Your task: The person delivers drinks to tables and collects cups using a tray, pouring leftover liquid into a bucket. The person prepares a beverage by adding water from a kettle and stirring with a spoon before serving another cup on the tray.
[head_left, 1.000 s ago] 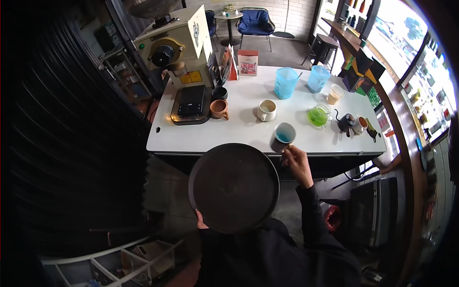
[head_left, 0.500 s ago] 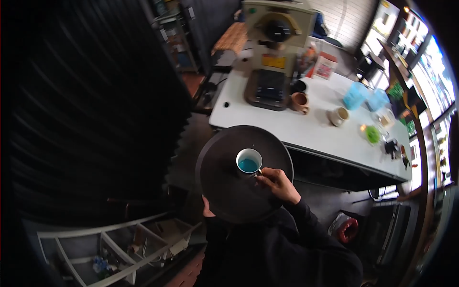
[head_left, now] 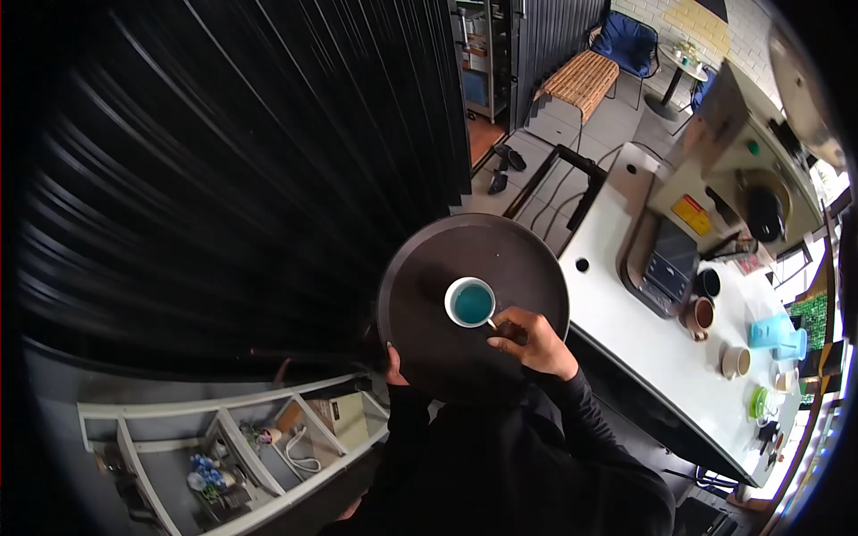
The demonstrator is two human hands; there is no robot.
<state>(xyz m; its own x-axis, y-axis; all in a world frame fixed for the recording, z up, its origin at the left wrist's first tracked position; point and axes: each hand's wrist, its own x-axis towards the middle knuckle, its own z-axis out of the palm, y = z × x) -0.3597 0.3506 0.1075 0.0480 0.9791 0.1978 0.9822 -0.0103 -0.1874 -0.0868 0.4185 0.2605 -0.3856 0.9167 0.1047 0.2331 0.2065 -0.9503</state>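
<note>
A round dark serving tray [head_left: 429, 348] is held level in front of my body. My left hand [head_left: 395, 367] grips its near left rim, with the thumb side showing and the other fingers hidden beneath. On the tray stands a white cup [head_left: 470, 303] with blue-green liquid inside. My right hand [head_left: 533, 342] pinches the cup's handle from the right, its fingers closed.
A white table [head_left: 617, 326] on the right bears a large machine [head_left: 746, 192], a brown mug [head_left: 699, 316], a cream cup [head_left: 736, 362] and blue containers [head_left: 776, 335]. Black corrugated panels [head_left: 223, 179] rise on the left. A white-framed shelf [head_left: 259, 456] stands lower left.
My view has turned left, so the table and machine now sit farther right, and a bench and blue chair appear. The tray and cup stay before me, both hands still holding.
</note>
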